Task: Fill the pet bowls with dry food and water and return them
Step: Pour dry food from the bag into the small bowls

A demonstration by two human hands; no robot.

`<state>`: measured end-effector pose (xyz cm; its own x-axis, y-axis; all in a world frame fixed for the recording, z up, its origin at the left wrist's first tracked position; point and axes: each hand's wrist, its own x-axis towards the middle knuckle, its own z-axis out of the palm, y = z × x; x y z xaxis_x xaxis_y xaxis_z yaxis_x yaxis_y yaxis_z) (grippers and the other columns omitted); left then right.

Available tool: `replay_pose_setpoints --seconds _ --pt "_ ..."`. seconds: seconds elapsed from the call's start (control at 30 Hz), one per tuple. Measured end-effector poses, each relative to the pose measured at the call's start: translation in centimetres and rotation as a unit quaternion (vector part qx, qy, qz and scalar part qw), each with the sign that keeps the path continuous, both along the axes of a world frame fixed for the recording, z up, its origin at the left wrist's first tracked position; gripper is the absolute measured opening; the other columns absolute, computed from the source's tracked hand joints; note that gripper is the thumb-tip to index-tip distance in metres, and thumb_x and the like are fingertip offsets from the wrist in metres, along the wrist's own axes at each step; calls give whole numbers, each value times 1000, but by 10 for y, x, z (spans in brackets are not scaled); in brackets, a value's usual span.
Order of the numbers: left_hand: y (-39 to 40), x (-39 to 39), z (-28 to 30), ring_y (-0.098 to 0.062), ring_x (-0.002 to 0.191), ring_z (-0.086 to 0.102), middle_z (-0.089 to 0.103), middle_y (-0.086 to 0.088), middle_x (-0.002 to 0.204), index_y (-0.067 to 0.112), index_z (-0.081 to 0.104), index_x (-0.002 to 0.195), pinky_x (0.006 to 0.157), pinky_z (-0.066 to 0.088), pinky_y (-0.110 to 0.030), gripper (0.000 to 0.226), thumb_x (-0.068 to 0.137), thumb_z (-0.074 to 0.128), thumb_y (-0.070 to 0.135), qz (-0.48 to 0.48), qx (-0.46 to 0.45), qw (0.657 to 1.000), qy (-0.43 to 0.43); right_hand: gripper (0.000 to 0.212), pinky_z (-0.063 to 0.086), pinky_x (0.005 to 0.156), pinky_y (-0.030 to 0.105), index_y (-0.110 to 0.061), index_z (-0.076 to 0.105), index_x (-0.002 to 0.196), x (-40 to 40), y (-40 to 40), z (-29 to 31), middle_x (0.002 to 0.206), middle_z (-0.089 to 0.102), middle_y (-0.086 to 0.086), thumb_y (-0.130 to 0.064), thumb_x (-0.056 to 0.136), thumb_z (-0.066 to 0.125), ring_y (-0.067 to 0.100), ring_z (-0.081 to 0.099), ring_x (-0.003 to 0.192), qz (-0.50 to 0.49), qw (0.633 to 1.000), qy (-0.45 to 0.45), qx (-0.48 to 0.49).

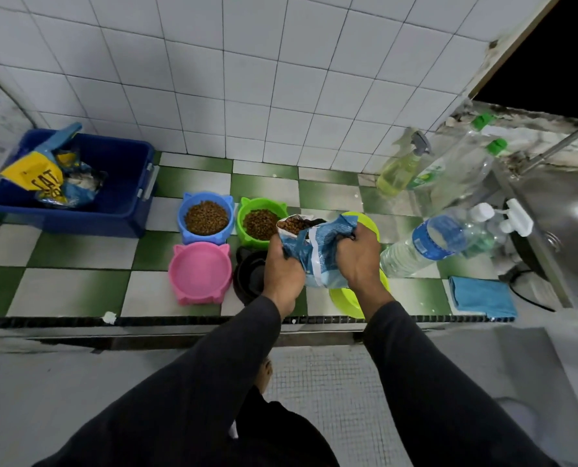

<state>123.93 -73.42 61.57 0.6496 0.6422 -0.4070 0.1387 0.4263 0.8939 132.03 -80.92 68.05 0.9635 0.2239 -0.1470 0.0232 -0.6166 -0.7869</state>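
Checkered counter [78, 288] under everything. Blue bin [119, 197] far left w/ spare bags. I've got the kibble bag [317, 254] clamped in both fists, left hand [282, 264] & right hand [360, 256], mouth tipped over green bowl [247, 210]. Blue bowl [206, 217] full; pink bowl [200, 271] empty.

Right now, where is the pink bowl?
The pink bowl sits empty on the checkered counter, left of centre in the head view, directly in front of the blue bowl and left of the black bowl.
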Motion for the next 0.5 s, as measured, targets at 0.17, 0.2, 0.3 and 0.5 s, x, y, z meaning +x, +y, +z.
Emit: replay_pose_setpoints --seconds 0.17,0.2,0.3,0.5 --pt "-18 -19 1 -20 105 70 73 1 111 29 58 117 84 63 -37 34 94 56 5 -16 -3 1000 0 50 53 85 38 -12 72 101 -21 -20 3 98 73 7 -17 63 39 27 63 91 -7 1000 -9 -5" --pt "-21 -21 1 -22 106 71 74 1 112 34 59 115 88 62 -47 34 92 56 9 -27 -16 1000 1 51 52 84 37 -11 72 100 -24 -23 5 97 72 7 -18 62 39 28 63 91 -6 1000 -11 -14" --pt "-30 -26 -3 -26 107 71 74 0 113 40 59 106 89 60 -58 29 85 57 21 -44 -50 998 16 48 49 81 36 -12 70 96 -32 -32 11 92 70 7 -19 62 37 29 61 87 1 999 -9 -34" --pt "-45 -37 -3 -31 107 71 73 -6 117 29 55 111 89 59 -60 20 103 47 13 -47 -130 989 46 50 49 77 33 -10 71 96 -42 -40 11 96 73 12 -19 59 37 32 63 88 10 997 4 -78"
